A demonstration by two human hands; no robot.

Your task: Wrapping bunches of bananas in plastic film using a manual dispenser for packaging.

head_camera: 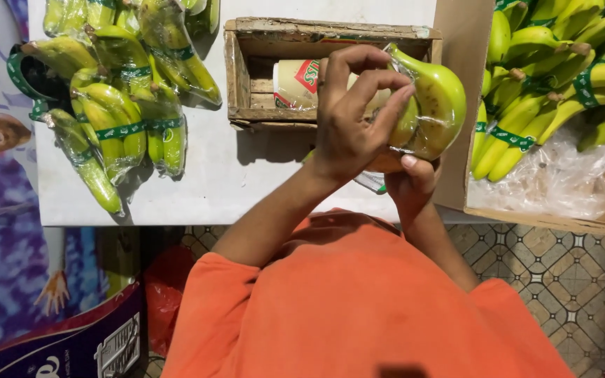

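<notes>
Left hand (348,119) over banana bunch (432,105), fingertips pinching clear plastic wrap at its top. Right hand (411,175) beneath, cupping bunch from below, thumb up against it. Bunch held above white table (246,182), just in front of wooden crate (239,77). Wrapped bananas (120,91) piled at left; cardboard box (596,210) of bananas at right.
</notes>
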